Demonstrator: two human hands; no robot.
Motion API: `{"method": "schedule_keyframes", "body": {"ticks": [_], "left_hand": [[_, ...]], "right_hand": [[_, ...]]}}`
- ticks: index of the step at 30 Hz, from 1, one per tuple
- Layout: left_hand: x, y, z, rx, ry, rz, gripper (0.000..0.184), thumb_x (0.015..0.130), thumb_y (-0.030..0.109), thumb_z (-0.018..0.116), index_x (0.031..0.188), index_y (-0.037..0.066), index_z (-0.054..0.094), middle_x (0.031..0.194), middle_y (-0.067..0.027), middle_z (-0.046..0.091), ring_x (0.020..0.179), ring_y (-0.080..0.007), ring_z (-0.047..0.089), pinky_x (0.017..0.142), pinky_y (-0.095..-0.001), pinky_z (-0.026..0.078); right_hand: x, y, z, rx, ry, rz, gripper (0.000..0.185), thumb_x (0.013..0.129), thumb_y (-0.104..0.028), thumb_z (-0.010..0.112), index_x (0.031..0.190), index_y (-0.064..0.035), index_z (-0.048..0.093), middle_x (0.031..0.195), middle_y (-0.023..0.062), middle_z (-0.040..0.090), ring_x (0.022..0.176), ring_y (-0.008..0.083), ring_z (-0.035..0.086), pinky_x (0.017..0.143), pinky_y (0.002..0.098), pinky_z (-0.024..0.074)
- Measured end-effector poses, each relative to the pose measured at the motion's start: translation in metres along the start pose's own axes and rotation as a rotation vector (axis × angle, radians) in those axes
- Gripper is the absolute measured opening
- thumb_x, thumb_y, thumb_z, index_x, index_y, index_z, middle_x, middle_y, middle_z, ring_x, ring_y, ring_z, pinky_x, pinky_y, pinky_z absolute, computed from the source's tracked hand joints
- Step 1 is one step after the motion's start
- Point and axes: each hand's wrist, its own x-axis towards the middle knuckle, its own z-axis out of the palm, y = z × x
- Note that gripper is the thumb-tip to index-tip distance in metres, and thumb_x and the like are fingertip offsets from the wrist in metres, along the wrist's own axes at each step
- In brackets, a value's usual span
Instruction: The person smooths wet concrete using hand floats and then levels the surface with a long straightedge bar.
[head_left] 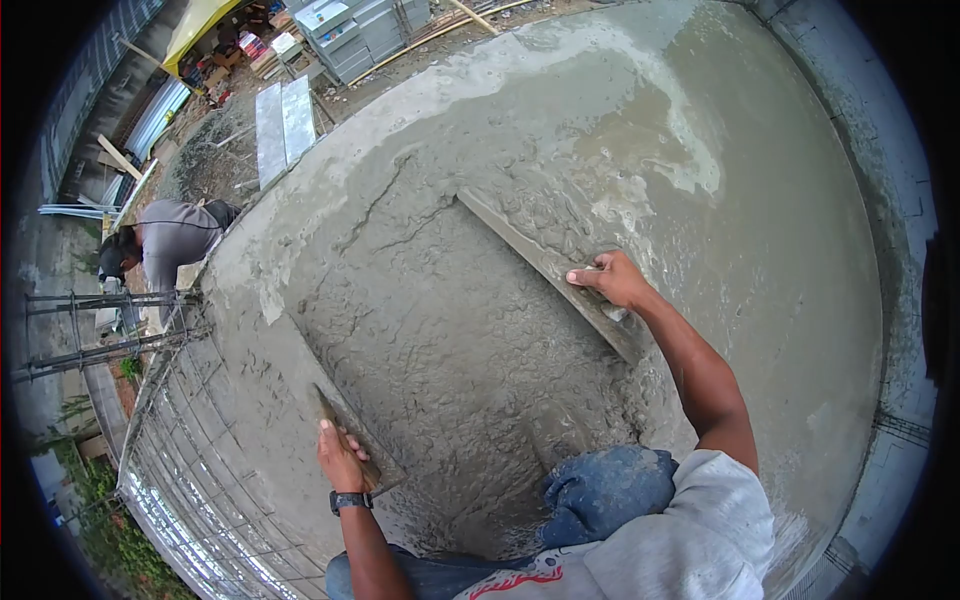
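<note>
Wet concrete (430,335): fills most of the view, rough and lumpy in the middle, slicker and watery out toward 1 to 3 o'clock. Looks like the spreading and smoothing stage, with the surface pretty uneven between the two floats.
Rebar mesh (215,440): over at 8 o'clock, part of it showing beside the grey stuff. Can't tell how far it runs underneath.
Block stack (360,45): up at 11 o'clock, cut off by the top edge.
Denim leg (610,490): 5 o'clock, hides whatever concrete is under it.
Co-worker (185,235): bent over near 9 to 10 o'clock, with whatever their hands are on too hard to make out.
Right float (510,235): long blade on the concrete, running from 12 down to 4 o'clock. Its underside is out of sight, and the fingers cover most of the handle.
Left float (345,405): on the surface, angled from 9 down to 7 o'clock, handle partly behind the fingers.
Right grip (618,282): 3 o'clock, closed around the right float's handle, thumb laid along the top. IMO the next stroke calls for even pressure and a slightly raised leading edge.
Left grip (343,460): 7 to 8 o'clock, wrapped on the left float's handle. Same deal, steady wrist so the corner doesn't dig in.
Watch (350,502): left wrist, face not readable.
</note>
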Motion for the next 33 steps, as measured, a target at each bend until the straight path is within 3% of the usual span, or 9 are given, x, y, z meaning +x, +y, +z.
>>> {"method": "schedule_keyframes", "body": {"ticks": [6,11,15,17,24,26,30,33], "left_hand": [[-0.007,0.003,-0.001,-0.043,-0.032,-0.019,0.050,0.102,0.055,0.048,0.091,0.006,0.053,0.063,-0.0029,0.051,0.046,-0.0115,0.047,0.042,-0.0261,0.041],[-0.010,0.001,0.001,0.010,-0.073,0.005,0.055,0.101,0.060,0.048,0.092,0.006,0.052,0.061,-0.0021,0.049,0.044,-0.0124,0.046,0.042,-0.0270,0.041],[-0.011,0.003,0.013,0.035,-0.054,-0.021,0.050,0.103,0.055,0.047,0.090,0.007,0.052,0.062,-0.0028,0.051,0.045,-0.0117,0.046,0.042,-0.0261,0.041],[-0.011,0.004,0.015,0.044,-0.045,-0.019,0.050,0.103,0.055,0.047,0.090,0.007,0.052,0.062,-0.0028,0.051,0.045,-0.0115,0.046,0.042,-0.0259,0.041],[-0.013,-0.002,0.003,0.032,0.055,0.025,0.049,0.103,0.054,0.047,0.090,0.007,0.052,0.062,-0.0027,0.050,0.046,-0.0115,0.047,0.043,-0.0260,0.042],[-0.016,-0.005,-0.003,0.008,0.088,0.006,0.049,0.103,0.054,0.048,0.090,0.007,0.052,0.062,-0.0028,0.050,0.046,-0.0117,0.047,0.043,-0.0262,0.042],[-0.022,-0.002,-0.009,-0.072,0.113,-0.032,0.048,0.103,0.053,0.049,0.090,0.007,0.052,0.062,-0.0027,0.051,0.045,-0.0120,0.047,0.043,-0.0268,0.043],[-0.021,-0.006,-0.014,-0.099,0.134,-0.042,0.047,0.103,0.052,0.050,0.090,0.008,0.052,0.062,-0.0025,0.051,0.045,-0.0121,0.047,0.043,-0.0270,0.042]], "right_hand": [[0.025,0.009,-0.092,-0.176,0.111,-0.035,0.065,0.072,-0.049,0.084,0.094,0.0108,0.072,0.085,0.0213,0.071,0.081,0.0288,0.068,0.075,0.0407,0.0503],[0.017,-0.003,-0.107,-0.172,0.148,-0.127,0.055,0.075,-0.049,0.082,0.082,0.0048,0.072,0.072,0.0109,0.065,0.068,0.0208,0.060,0.063,0.0382,0.0451],[-0.004,-0.051,-0.027,0.231,-0.212,-0.186,0.050,0.081,-0.048,0.081,0.082,0.0007,0.069,0.065,0.0003,0.054,0.058,0.0111,0.048,0.052,0.0309,0.0352],[-0.002,-0.074,0.039,0.444,-0.533,-0.088,0.043,0.086,-0.041,0.080,0.082,-0.0043,0.059,0.061,-0.0048,0.043,0.048,0.0054,0.035,0.044,0.0280,0.0228],[-0.018,-0.152,0.244,0.565,-0.997,-0.033,0.043,0.088,-0.041,0.077,0.085,-0.0035,0.056,0.062,-0.0020,0.045,0.046,0.0082,0.036,0.043,0.0301,0.0266],[-0.019,-0.169,0.278,0.558,-1.042,-0.034,0.043,0.087,-0.039,0.078,0.085,-0.0027,0.057,0.063,0.0004,0.048,0.046,0.0099,0.038,0.044,0.0318,0.0303],[0.016,-0.194,0.337,0.504,-0.894,-0.148,0.046,0.083,-0.039,0.081,0.084,-0.0015,0.056,0.063,0.0029,0.050,0.047,0.0120,0.042,0.044,0.0327,0.0339],[0.051,-0.209,0.343,0.615,-0.746,-0.046,0.049,0.082,-0.041,0.083,0.086,-0.0004,0.055,0.062,0.0021,0.049,0.047,0.0122,0.041,0.044,0.0326,0.0330]]}}
